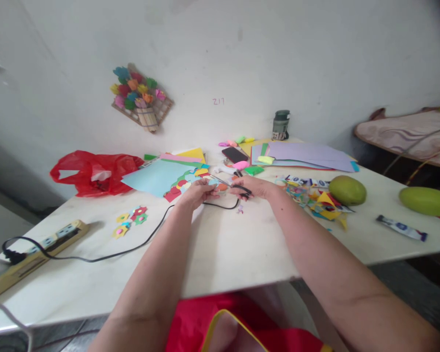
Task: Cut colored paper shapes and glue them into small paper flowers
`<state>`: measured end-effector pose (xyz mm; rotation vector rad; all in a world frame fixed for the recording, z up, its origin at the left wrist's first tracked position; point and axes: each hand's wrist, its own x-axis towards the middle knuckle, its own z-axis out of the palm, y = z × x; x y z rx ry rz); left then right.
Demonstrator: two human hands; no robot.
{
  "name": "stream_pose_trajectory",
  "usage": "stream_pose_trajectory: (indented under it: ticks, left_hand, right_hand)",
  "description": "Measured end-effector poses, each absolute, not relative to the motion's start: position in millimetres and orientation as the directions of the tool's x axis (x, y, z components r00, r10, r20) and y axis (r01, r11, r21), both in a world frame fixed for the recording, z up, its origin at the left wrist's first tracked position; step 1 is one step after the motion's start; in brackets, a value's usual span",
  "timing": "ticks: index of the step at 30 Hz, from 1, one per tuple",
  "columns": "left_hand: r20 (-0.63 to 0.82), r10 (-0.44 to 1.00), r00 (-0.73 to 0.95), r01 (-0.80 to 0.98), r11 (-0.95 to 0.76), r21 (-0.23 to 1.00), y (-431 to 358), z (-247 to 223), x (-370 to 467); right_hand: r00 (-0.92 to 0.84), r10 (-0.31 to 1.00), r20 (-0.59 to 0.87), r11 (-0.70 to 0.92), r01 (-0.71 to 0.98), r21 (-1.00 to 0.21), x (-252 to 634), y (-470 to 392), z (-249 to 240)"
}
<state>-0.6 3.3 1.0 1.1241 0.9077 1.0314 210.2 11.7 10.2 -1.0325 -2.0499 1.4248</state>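
In the head view, the right grip (255,187) is closed on black-handled scissors (245,188), whose blades point toward the left grip (198,192). The left grip's fingers bend beside the blades; whether they clamp anything, I cannot tell. Paper flowers (140,219) lie on the surface (234,259) left of the left grip, paper scraps (324,205) right of the right grip.
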Motion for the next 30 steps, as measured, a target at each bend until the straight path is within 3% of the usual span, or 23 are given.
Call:
stream_pose_trajectory:
  ticks: [11,24,30]
  left_hand:
    - [-0.039,0.971,0.238,-0.163,0.079,0.983,6,-1,-2]
    - [-0.063,0.939,0.337,-0.159,0.122,0.98,4,0,-2]
    - [-0.103,0.936,0.337,-0.165,0.166,0.972,1,1,1]
  right_hand:
    - [-0.659,0.751,-0.046,0.203,0.297,-0.933,210,5,17]
    - [-0.64,0.767,-0.05,0.245,0.364,-0.899,208,7,15]
    - [-0.647,0.758,-0.083,0.192,0.342,-0.92,208,8,13]
